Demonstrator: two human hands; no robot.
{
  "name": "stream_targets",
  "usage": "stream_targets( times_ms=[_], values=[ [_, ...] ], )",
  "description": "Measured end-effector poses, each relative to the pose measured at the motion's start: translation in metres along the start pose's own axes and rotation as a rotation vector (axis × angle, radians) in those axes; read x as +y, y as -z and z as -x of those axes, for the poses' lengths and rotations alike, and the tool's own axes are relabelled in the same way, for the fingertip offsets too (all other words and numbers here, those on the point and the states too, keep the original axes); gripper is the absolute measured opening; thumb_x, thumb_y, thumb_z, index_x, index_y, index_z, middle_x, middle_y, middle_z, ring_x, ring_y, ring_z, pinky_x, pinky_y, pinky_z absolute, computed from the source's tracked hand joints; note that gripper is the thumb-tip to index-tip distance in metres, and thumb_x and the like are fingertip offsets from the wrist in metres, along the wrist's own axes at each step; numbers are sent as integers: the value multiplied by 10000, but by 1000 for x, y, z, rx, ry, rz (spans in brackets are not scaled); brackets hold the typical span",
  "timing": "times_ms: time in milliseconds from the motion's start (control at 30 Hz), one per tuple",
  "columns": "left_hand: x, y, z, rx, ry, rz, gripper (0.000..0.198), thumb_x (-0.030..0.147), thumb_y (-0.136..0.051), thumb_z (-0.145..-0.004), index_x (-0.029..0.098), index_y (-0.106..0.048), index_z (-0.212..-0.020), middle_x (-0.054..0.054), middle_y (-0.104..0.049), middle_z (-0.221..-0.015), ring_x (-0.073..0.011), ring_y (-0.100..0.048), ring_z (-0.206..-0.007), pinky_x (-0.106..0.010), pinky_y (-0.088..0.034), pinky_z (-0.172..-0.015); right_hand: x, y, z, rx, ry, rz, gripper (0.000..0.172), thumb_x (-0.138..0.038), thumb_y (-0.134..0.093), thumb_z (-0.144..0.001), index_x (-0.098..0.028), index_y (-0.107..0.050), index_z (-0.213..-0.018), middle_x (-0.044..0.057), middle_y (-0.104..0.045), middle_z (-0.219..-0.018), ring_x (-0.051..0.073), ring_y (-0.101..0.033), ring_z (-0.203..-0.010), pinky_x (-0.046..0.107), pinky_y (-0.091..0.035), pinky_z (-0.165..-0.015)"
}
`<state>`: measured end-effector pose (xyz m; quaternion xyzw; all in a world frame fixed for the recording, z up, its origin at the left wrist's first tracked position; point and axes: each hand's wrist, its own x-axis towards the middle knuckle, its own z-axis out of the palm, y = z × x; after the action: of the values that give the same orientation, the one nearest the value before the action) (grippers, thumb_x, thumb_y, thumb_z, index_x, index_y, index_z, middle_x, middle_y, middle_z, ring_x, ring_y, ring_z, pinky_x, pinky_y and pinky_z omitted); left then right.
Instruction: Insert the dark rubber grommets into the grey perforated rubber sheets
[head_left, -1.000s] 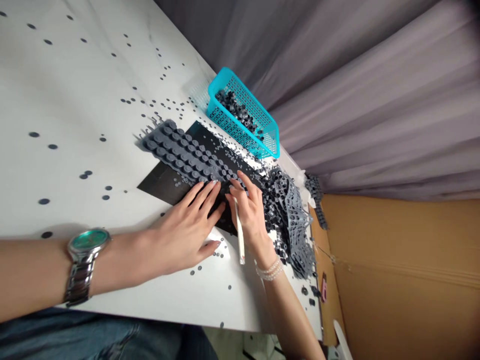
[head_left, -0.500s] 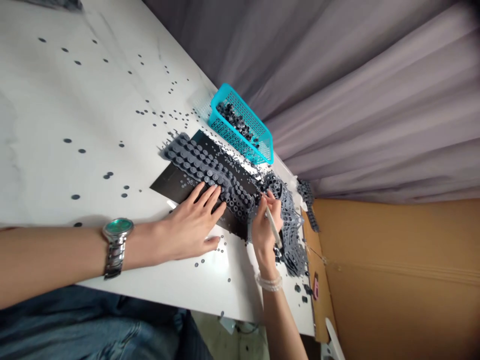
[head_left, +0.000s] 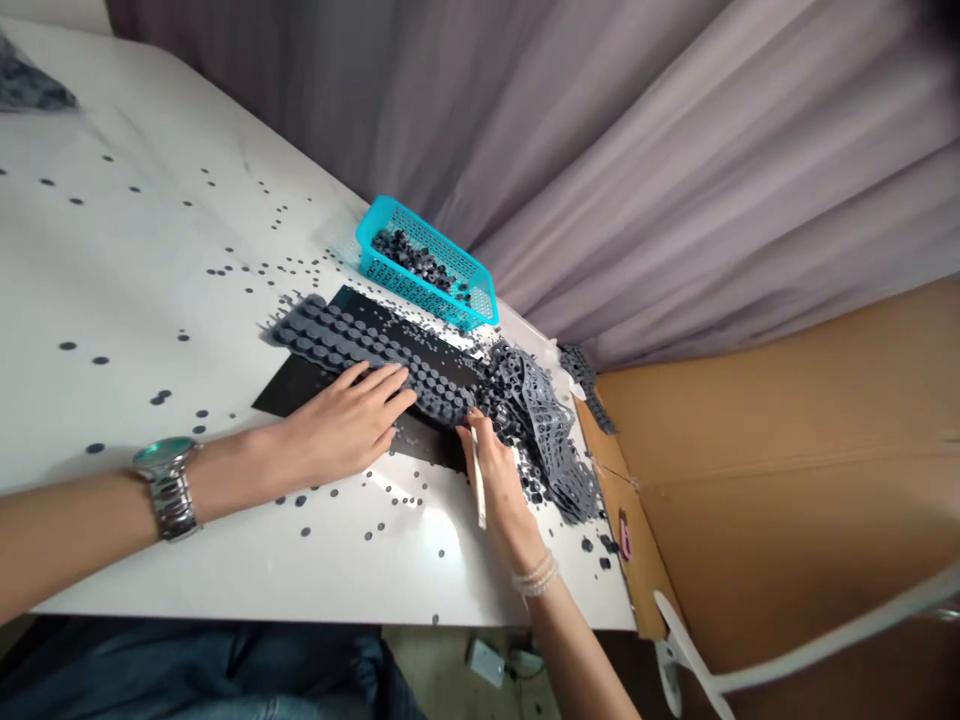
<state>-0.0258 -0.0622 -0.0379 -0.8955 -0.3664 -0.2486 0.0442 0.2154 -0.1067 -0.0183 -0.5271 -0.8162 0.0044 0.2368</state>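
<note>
My left hand (head_left: 341, 425) lies flat with fingers stretched out, pressing on a grey rubber sheet of round studs (head_left: 352, 345) that rests on a black mat (head_left: 300, 385). It wears a silver watch with a teal face (head_left: 166, 470). My right hand (head_left: 499, 480) is closed round a thin white stick (head_left: 478, 478), its fingertips at the near edge of the studded sheet. A bead bracelet (head_left: 536, 577) circles that wrist.
A turquoise basket (head_left: 442, 285) with dark rubber pieces stands behind the mat. A heap of used grey sheets (head_left: 555, 440) lies to the right by the table edge. Small dark discs (head_left: 157, 398) are scattered over the white table (head_left: 150, 250). Grey curtain behind, brown cardboard (head_left: 787, 450) at right.
The view has shifted and tilted. My right hand drew back from the heap of sheets to the near edge of the studded sheet, stick still in it. My left hand stays pressed on the sheet.
</note>
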Motion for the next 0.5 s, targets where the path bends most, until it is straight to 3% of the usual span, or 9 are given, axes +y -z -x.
stream_targets(
  times_ms=[100,233,367,500],
  values=[
    [-1,-2,2,-16,-55,-10,388,186,-412,-943,128,-622,-1264,-174,-644,-1300,-296,-545,-1258,-479,-386,-1066,1,13,3,25,-45,76,286,-325,-405,-1038,-140,-555,-1196,135,-739,-998,187,-733,-803,278,-592,-699],
    [3,6,4,-18,-86,-19,382,196,-483,-918,215,-655,-1258,-135,-691,-1210,-294,-583,-1186,-460,-421,-1010,-10,19,0,113,-59,85,190,-282,-468,-1022,-191,-579,-1146,142,-742,-1101,219,-735,-973,349,-585,-843],
    [8,10,7,-42,-70,-80,430,310,-508,-941,197,-622,-1339,-174,-639,-1320,-335,-557,-1222,-512,-428,-999,-24,8,-13,116,-93,-70,264,-314,-503,-1012,-194,-537,-1245,142,-717,-1232,219,-708,-1116,347,-586,-915],
    [11,5,13,-61,-66,-52,444,453,-544,-934,200,-674,-1275,-185,-567,-1438,-353,-457,-1366,-577,-325,-1119,-26,-8,-25,64,-56,-116,226,-296,-511,-1007,-206,-583,-1201,114,-709,-1267,208,-698,-1150,329,-587,-937]
  ],
)
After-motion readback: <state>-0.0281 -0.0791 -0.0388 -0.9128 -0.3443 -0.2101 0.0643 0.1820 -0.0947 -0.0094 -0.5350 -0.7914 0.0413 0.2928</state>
